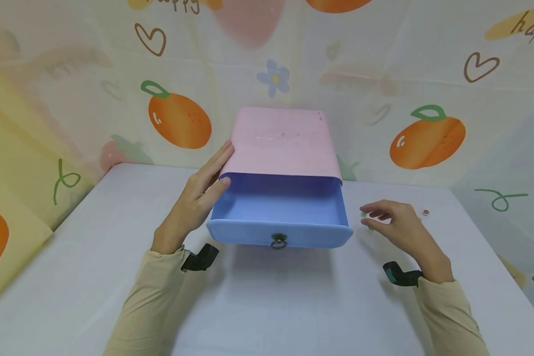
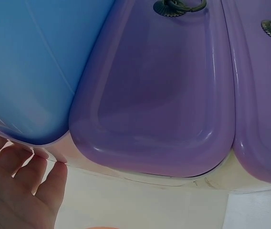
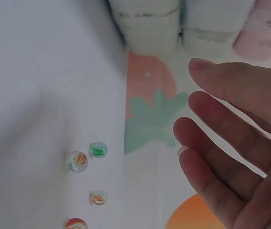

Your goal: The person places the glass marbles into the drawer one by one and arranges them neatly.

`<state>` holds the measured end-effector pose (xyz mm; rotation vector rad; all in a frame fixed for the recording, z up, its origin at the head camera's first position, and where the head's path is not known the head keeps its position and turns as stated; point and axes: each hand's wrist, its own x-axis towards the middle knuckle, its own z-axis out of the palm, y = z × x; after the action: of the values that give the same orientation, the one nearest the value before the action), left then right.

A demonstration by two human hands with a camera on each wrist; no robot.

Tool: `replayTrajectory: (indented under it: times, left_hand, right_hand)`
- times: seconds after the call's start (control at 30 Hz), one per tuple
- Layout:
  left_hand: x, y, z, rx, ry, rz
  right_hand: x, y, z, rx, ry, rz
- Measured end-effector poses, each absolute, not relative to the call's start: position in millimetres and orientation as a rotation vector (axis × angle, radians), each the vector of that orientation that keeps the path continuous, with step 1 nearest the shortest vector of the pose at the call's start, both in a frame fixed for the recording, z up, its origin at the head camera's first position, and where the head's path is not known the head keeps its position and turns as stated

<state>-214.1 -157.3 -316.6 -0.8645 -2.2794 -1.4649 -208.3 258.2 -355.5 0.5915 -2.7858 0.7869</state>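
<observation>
A drawer cabinet with a pink top stands at the back, its blue top drawer pulled out and bare inside. My left hand rests along the cabinet's left side, fingers extended and thumb by the drawer's edge. To the right of the cabinet, my right hand hovers over the table with thumb and fingers apart, holding nothing. Several glass marbles lie beneath it, among them a green one, a striped one, an orange one and a red-and-white one.
Two purple drawer fronts below the blue drawer are closed, with dark ring pulls. The blue drawer has its own ring pull. A white cloth covers the table, and a fruit-printed curtain hangs behind.
</observation>
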Motion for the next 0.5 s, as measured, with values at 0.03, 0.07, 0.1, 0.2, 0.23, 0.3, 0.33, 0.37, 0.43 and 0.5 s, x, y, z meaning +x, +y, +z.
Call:
replayTrajectory:
  times: [0.03, 0.07, 0.1, 0.2, 0.23, 0.3, 0.33, 0.37, 0.43, 0.5]
  left_hand:
    - [-214, -157, -317, -0.864, -2.279, -1.464]
    - [-214, -158, -317, -0.864, -2.278, -1.465]
    - [-214, -158, -317, -0.865, -2.277, -1.464]
    - [-214, -157, -317, -0.866, -2.272, -1.463]
    - [-214, -157, -317, -0.868, -2.271, -1.461]
    - [-215, -157, -317, -0.869, -2.27, -1.456]
    - [-214, -157, -317, -0.869, -2.27, -1.455]
    - [-214, -157, -317, -0.869, -2.269, -1.454]
    - [-214, -157, -316, -0.87, -2.268, -1.452]
    - [-214, -157, -316, -0.87, -2.267, -1.454]
  right_hand:
    - [-209, 259, -357, 0.588, -2.795, 0.789]
    - [-209, 260, -358, 0.576, -2.81, 0.789]
    - [-210, 261, -359, 0.568, -2.823, 0.798]
    - [-211, 263, -361, 0.538, -2.875, 0.798]
    - [-212, 263, -362, 0.529, -2.892, 0.798]
    - [-213, 264, -363, 0.513, -2.924, 0.786]
    - [-213, 265, -364, 0.508, -2.937, 0.781]
    - [-214, 266, -365, 0.505, -2.946, 0.775]
    - [-215, 267, -367, 0.502, -2.959, 0.777]
    - [-216, 268, -369, 0.503, -2.966, 0.784]
